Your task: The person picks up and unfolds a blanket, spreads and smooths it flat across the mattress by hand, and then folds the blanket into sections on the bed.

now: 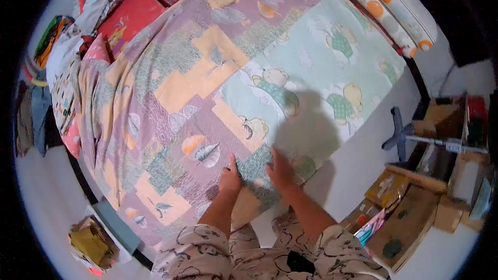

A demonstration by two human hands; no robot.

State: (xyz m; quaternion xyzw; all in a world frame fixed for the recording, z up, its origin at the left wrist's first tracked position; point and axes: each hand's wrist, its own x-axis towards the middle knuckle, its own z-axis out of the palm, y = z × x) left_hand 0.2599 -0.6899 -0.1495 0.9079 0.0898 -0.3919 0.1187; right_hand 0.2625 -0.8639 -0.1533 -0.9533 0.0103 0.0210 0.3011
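A patchwork cloth in purple, orange and green with leaf prints covers much of the bed, wrinkled along its left side. Beside it on the right lies a pale green cloth with bear prints. My left hand is over the patchwork near the bed's front edge, one finger stretched forward and nothing visible in it. To its right, my right hand is near the lower part of the bear print, fingers stretched and thumb apart. Whether either hand touches the cloth is unclear. A shadow falls on the green cloth.
Rolled printed bedding lies at the back right. A pink pillow and red bedding are at the back left. Cardboard boxes and a grey stand are on the right. A brown bundle sits at the lower left.
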